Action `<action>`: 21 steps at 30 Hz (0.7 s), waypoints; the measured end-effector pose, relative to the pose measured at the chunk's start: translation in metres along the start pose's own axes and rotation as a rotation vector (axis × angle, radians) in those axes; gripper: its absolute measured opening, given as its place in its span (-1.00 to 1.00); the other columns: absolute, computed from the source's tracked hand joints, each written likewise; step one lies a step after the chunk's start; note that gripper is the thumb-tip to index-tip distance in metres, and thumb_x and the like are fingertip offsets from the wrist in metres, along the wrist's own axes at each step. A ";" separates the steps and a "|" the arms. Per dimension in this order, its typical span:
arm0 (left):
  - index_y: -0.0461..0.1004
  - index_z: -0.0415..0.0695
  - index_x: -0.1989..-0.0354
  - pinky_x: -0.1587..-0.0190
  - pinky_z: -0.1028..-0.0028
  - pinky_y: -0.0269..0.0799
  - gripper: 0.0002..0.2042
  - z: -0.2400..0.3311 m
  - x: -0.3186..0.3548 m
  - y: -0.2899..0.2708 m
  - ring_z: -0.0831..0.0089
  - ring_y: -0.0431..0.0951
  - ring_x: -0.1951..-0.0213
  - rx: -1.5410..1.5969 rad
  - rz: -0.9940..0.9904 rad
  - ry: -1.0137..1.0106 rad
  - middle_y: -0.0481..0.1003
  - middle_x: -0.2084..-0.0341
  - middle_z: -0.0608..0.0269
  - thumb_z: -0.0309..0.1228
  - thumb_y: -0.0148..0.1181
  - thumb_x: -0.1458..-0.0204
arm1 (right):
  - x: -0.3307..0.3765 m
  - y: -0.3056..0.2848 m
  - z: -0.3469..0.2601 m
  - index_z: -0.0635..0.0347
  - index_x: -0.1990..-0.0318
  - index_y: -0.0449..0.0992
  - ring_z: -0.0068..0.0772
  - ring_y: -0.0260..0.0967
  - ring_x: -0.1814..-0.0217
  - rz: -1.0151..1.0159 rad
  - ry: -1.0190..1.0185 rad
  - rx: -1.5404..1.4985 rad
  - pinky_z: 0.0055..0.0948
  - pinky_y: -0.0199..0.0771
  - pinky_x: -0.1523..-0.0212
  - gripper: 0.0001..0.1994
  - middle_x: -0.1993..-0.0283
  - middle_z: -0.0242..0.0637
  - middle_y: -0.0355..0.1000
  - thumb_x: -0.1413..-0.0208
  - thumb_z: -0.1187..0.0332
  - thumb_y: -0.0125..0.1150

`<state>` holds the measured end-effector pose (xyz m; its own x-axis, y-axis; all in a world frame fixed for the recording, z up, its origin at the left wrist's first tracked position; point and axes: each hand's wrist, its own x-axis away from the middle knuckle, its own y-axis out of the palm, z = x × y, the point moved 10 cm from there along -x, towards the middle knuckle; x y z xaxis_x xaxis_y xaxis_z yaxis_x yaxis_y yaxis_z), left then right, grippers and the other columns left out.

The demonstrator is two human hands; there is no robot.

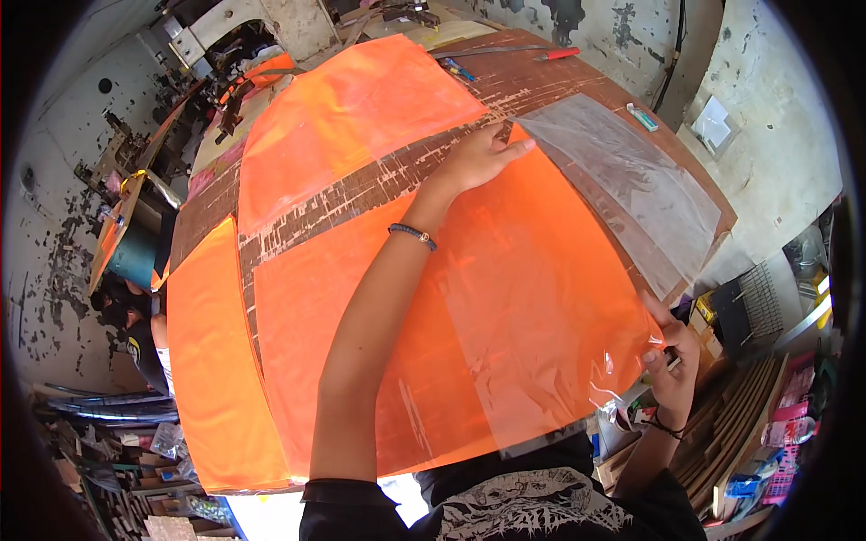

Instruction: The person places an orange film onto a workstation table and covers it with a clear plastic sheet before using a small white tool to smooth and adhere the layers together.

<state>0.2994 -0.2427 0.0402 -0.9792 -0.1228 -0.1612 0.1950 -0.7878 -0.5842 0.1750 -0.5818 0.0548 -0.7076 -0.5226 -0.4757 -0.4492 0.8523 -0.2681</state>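
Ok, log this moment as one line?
left hand flat on orange sheet's far edge | right hand pinching clear film at near right corner | second clear film on worn table

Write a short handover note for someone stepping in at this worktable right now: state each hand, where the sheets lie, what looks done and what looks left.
Left hand: flat, fingers spread, pressing the far edge of the big orange sheet onto the worn wooden table.
Right hand: pinching the near right edge of the clear film that lies over that orange sheet.
Elsewhere: another orange sheet at the far side, an orange strip at the left, a second clear sheet at the right.
Done: film partly spread over the sheet.
Left: its near corner looks crinkled and lifted, probably not yet smoothed.
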 end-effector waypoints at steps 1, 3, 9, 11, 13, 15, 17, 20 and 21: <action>0.24 -0.33 -0.19 0.02 0.37 0.41 -0.18 -0.002 -0.001 0.000 0.25 0.53 0.07 0.001 0.001 0.006 0.49 0.06 -0.09 0.17 0.16 0.03 | 0.002 -0.001 0.000 0.28 0.41 0.38 -0.10 0.45 -0.04 -0.014 -0.025 -0.033 -0.28 0.36 -0.05 -0.75 -0.13 0.22 0.34 -0.07 0.29 0.27; 0.45 -0.24 -0.02 0.25 0.46 0.41 -0.38 -0.012 -0.002 0.006 0.49 0.51 0.31 0.011 -0.069 0.020 0.56 0.35 0.21 0.08 0.22 0.01 | 0.002 0.000 -0.001 0.28 0.41 0.39 -0.01 0.43 -0.08 -0.018 -0.040 -0.113 -0.26 0.33 -0.09 -0.75 -0.10 0.24 0.36 -0.06 0.28 0.28; 0.56 -0.18 0.21 0.48 0.57 0.25 -0.70 -0.026 0.004 0.002 0.70 0.29 0.51 0.225 -0.072 0.031 0.43 0.52 0.47 -0.17 0.18 -0.13 | -0.015 0.006 -0.009 0.26 0.40 0.40 -0.03 0.43 -0.06 -0.147 -0.002 -0.122 -0.25 0.36 -0.04 -0.69 -0.03 0.20 0.41 -0.07 0.18 0.27; 0.54 -0.16 0.15 0.40 0.58 0.30 -0.70 -0.014 0.009 -0.006 0.71 0.32 0.45 0.355 -0.010 0.058 0.46 0.44 0.52 -0.17 0.14 -0.16 | -0.024 -0.008 -0.008 0.26 0.39 0.41 -0.06 0.44 -0.02 -0.144 -0.005 -0.009 -0.26 0.37 0.00 -0.66 0.00 0.15 0.43 -0.06 0.13 0.27; 0.54 -0.16 0.15 0.36 0.57 0.31 -0.70 0.002 0.012 -0.007 0.72 0.32 0.43 0.401 -0.017 0.064 0.46 0.43 0.53 -0.16 0.13 -0.16 | -0.030 -0.046 0.007 0.26 0.36 0.41 -0.25 0.46 0.11 0.019 0.110 0.147 -0.35 0.39 0.16 -0.56 0.07 -0.02 0.48 -0.02 -0.01 0.28; 0.53 -0.16 0.14 0.33 0.56 0.32 -0.69 0.002 0.014 -0.008 0.72 0.33 0.41 0.427 -0.010 0.052 0.46 0.41 0.54 -0.16 0.12 -0.17 | -0.060 -0.065 -0.003 0.26 0.34 0.39 -0.37 0.43 0.16 0.245 0.147 0.239 -0.38 0.37 0.24 -0.62 0.13 -0.16 0.49 -0.04 0.07 0.27; 0.52 -0.17 0.15 0.25 0.54 0.34 -0.68 -0.007 0.014 -0.013 0.70 0.35 0.38 0.413 0.024 0.093 0.48 0.38 0.51 -0.14 0.12 -0.17 | -0.108 -0.042 -0.020 0.25 0.29 0.40 -0.38 0.43 0.18 0.213 -0.126 0.463 -0.40 0.36 0.25 -0.68 0.15 -0.23 0.49 -0.06 0.15 0.26; 0.52 -0.20 0.20 0.27 0.53 0.33 -0.68 0.005 0.018 -0.001 0.68 0.32 0.40 0.409 -0.035 0.150 0.45 0.44 0.50 -0.14 0.12 -0.17 | -0.164 -0.006 0.037 0.22 0.23 0.43 -0.17 0.41 0.18 -0.069 -0.122 0.780 -0.34 0.38 0.21 -0.71 0.17 -0.24 0.46 -0.06 0.18 0.25; 0.52 -0.20 0.20 0.27 0.53 0.33 -0.68 0.005 0.015 0.001 0.68 0.32 0.40 0.408 -0.037 0.163 0.45 0.44 0.50 -0.14 0.12 -0.17 | -0.172 0.002 0.058 0.21 0.21 0.44 -0.11 0.41 0.18 -0.160 -0.097 0.842 -0.31 0.39 0.20 -0.69 0.17 -0.24 0.46 -0.04 0.16 0.26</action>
<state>0.2845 -0.2485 0.0412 -0.9573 -0.0187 -0.2884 0.0898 -0.9678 -0.2351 0.3275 -0.4889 0.0872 -0.6036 -0.6664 -0.4377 0.0415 0.5220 -0.8519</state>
